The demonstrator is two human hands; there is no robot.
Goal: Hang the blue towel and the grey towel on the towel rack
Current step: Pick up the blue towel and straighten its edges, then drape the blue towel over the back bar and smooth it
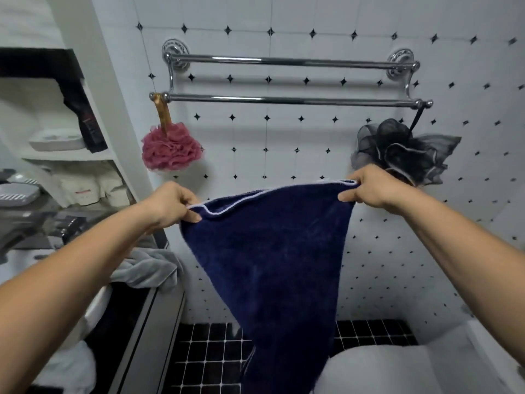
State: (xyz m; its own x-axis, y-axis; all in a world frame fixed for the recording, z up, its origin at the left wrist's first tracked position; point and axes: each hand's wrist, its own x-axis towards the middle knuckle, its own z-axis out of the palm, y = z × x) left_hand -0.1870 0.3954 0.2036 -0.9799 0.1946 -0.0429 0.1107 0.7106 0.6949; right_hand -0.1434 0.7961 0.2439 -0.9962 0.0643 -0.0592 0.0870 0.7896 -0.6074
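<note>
A dark blue towel (270,251) with a pale edge hangs spread between both my hands, below the rack. My left hand (173,204) pinches its upper left corner and my right hand (366,187) pinches its upper right corner. The towel drapes down to a point near the floor. The chrome towel rack (289,98) with two bars is fixed to the tiled wall above, with both bars bare. The grey towel (145,268) lies crumpled on the counter edge at the left, partly hidden behind my left forearm.
A pink bath sponge (172,150) hangs from the lower bar's left end and a black one (403,150) from its right end. White shelves (68,155) with toiletries stand at the left. A white toilet (397,368) sits at the lower right over black floor tiles.
</note>
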